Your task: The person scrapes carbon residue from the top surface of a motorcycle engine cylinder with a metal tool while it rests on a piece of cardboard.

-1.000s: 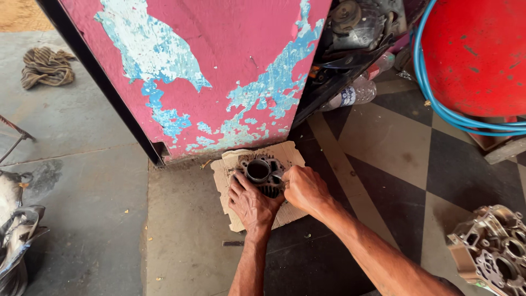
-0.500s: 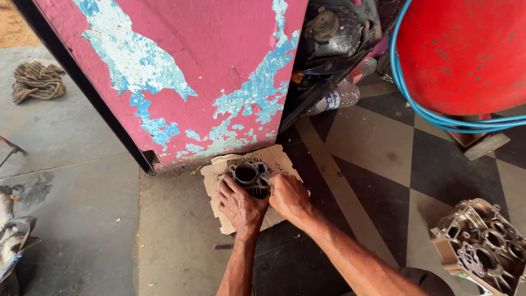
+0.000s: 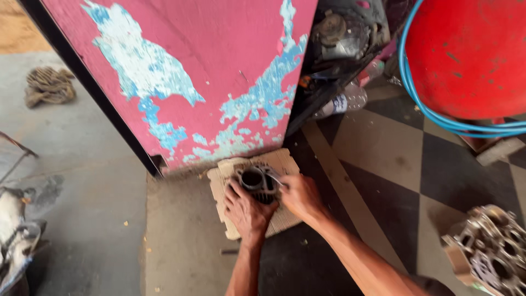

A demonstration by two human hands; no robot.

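Observation:
A dark metal engine cylinder with a round bore stands on a torn piece of cardboard on the floor, close to a pink door with peeling blue paint. My left hand grips the cylinder's near left side. My right hand presses on its right side, fingers curled; a thin tool seems to be in it, but blur hides the detail.
A metal engine casing lies at the lower right on the checkered floor. A red tank wrapped with a blue hose stands at the upper right. A plastic bottle and dark parts lie behind the door. A rag sits far left.
Both hands stay on the cylinder with little change. The view has shifted slightly and is now blurred.

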